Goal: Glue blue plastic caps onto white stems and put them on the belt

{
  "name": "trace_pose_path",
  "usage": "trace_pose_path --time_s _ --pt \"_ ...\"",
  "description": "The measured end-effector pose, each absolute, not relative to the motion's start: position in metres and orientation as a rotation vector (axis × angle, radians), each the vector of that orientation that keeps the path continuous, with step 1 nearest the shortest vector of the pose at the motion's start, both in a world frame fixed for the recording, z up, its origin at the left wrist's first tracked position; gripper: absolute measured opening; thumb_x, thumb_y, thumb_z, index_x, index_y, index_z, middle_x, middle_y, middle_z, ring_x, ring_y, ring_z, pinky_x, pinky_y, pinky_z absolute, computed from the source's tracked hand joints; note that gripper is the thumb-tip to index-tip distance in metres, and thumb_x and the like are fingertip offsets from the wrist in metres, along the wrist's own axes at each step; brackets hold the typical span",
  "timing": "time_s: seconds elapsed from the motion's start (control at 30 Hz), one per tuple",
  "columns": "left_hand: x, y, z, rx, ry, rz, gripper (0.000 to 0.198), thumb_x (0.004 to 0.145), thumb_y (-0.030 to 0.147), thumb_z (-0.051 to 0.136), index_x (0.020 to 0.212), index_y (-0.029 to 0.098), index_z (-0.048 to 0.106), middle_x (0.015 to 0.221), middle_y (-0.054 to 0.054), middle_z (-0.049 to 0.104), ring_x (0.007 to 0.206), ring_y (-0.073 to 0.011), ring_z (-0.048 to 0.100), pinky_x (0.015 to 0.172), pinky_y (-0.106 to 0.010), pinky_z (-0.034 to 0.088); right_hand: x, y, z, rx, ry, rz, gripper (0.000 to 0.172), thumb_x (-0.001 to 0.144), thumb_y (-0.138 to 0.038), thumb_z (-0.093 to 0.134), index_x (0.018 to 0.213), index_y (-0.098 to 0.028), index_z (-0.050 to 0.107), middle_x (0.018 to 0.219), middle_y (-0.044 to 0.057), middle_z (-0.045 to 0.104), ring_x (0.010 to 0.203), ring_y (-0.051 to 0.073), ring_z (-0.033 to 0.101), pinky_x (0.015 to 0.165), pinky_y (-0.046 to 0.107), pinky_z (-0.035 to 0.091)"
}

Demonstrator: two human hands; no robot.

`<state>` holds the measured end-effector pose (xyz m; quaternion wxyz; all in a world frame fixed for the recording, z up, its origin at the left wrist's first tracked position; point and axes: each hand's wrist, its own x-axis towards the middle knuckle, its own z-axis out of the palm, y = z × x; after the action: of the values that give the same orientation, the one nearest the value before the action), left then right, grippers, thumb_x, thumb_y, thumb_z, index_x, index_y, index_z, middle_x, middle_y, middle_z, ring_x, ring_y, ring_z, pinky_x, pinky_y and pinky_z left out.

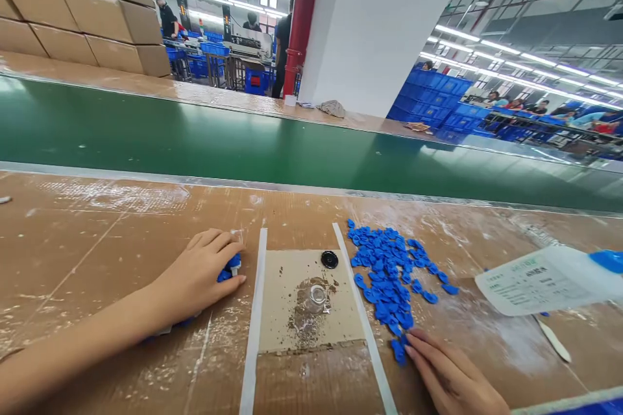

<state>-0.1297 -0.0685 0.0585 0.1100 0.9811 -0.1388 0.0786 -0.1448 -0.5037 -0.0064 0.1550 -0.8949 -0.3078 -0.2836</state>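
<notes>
My left hand (199, 275) rests on the brown taped worktop (97, 240), its fingers curled over some small blue plastic parts (228, 267). A pile of several small blue parts (389, 272) lies to the right of a cardboard square (296, 311) framed by white strips. My right hand (450, 376) lies flat at the near end of the pile, fingertips touching the nearest blue pieces (399, 350). On the square sit a small black round part (329, 259) and a clear round piece (316, 296) amid brown residue.
A green conveyor belt (243, 142) runs across behind the worktop. A plastic bag with a printed label (540, 279) lies at the right, a white stick (555, 340) beside it. Cardboard boxes (82, 6) are stacked at the far left. Other people work among blue crates in the background.
</notes>
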Motion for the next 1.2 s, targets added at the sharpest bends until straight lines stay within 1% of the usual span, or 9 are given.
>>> trace_pose_path --time_s 0.13,0.23,0.4,0.53,0.63,0.77,0.93,1.1,1.2 --pt "-0.124 -0.076 0.063 2.968 -0.438 0.141 0.019 0.085 0.030 0.057 0.098 0.020 0.067 0.102 -0.008 0.066 0.101 -0.0301 0.057 0.094 -0.049 0.042 -0.144 -0.501 -0.005 -2.536 -0.750 -0.721 0.031 0.101 -0.044 0.045 0.093 -0.024 0.068 0.090 0.001 0.075 0.079 0.015 0.073 0.075 0.022 0.058" --pt "-0.116 -0.080 0.064 2.951 -0.516 0.124 0.020 0.085 0.025 0.053 0.098 0.021 0.068 0.100 -0.007 0.067 0.100 -0.0308 0.058 0.093 -0.051 0.042 -0.145 -0.501 -0.007 -2.556 -0.556 -0.584 0.032 0.100 -0.045 0.046 0.089 -0.023 0.068 0.086 0.003 0.074 0.079 0.018 0.073 0.073 0.026 0.060" --pt "-0.103 -0.089 0.051 2.824 -0.664 0.105 0.031 0.087 0.027 0.044 0.108 0.025 0.067 0.110 -0.009 0.068 0.103 -0.0321 0.062 0.087 -0.049 0.048 -0.146 -0.504 -0.009 -2.531 -0.401 -0.545 0.030 0.099 -0.038 0.047 0.108 -0.020 0.068 0.098 0.009 0.072 0.085 0.021 0.071 0.076 0.032 0.060" --pt "-0.103 -0.083 0.030 2.729 -0.659 0.202 0.039 0.088 0.027 0.042 0.121 0.027 0.064 0.122 -0.007 0.066 0.108 -0.0293 0.063 0.094 -0.043 0.051 -0.150 -0.502 -0.006 -2.529 -0.395 -0.552 0.028 0.099 -0.035 0.046 0.097 -0.021 0.071 0.097 0.009 0.070 0.090 0.021 0.070 0.079 0.032 0.059" --pt "-0.107 -0.073 0.020 2.717 -0.618 0.209 0.040 0.089 0.028 0.042 0.122 0.029 0.064 0.129 -0.006 0.062 0.110 -0.0283 0.064 0.095 -0.041 0.052 -0.154 -0.500 -0.007 -2.522 -0.412 -0.566 0.033 0.101 -0.036 0.043 0.093 -0.022 0.072 0.097 0.009 0.071 0.090 0.021 0.070 0.080 0.032 0.060" --pt "-0.112 -0.069 0.022 2.711 -0.616 0.170 0.038 0.089 0.028 0.041 0.116 0.028 0.067 0.126 -0.008 0.062 0.108 -0.0282 0.065 0.090 -0.040 0.055 -0.159 -0.500 -0.010 -2.559 -0.450 -0.618 0.031 0.101 -0.036 0.045 0.103 -0.021 0.072 0.108 0.009 0.072 0.099 0.022 0.069 0.089 0.036 0.058" --pt "-0.118 -0.077 0.034 2.688 -0.577 0.136 0.035 0.091 0.029 0.040 0.111 0.027 0.070 0.114 -0.009 0.065 0.097 -0.0260 0.066 0.081 -0.038 0.056 -0.164 -0.502 -0.016 -2.641 -0.510 -0.744 0.038 0.102 -0.042 0.042 0.100 -0.022 0.074 0.105 0.008 0.074 0.093 0.022 0.071 0.080 0.035 0.061" --pt "-0.121 -0.084 0.044 2.701 -0.596 0.070 0.034 0.090 0.024 0.040 0.107 0.025 0.070 0.108 -0.009 0.067 0.095 -0.0249 0.066 0.079 -0.037 0.056 -0.169 -0.513 -0.033 -2.779 -0.621 -0.869 0.051 0.105 -0.043 0.028 0.101 -0.023 0.075 0.104 0.006 0.074 0.098 0.024 0.069 0.085 0.038 0.057" --pt "-0.124 -0.088 0.048 2.655 -0.625 0.083 0.033 0.090 0.022 0.041 0.106 0.023 0.069 0.107 -0.008 0.068 0.096 -0.0236 0.066 0.083 -0.037 0.055 -0.166 -0.514 -0.031 -2.832 -0.684 -0.848 0.047 0.105 -0.043 0.032 0.099 -0.021 0.073 0.100 0.006 0.075 0.092 0.022 0.071 0.081 0.035 0.057"
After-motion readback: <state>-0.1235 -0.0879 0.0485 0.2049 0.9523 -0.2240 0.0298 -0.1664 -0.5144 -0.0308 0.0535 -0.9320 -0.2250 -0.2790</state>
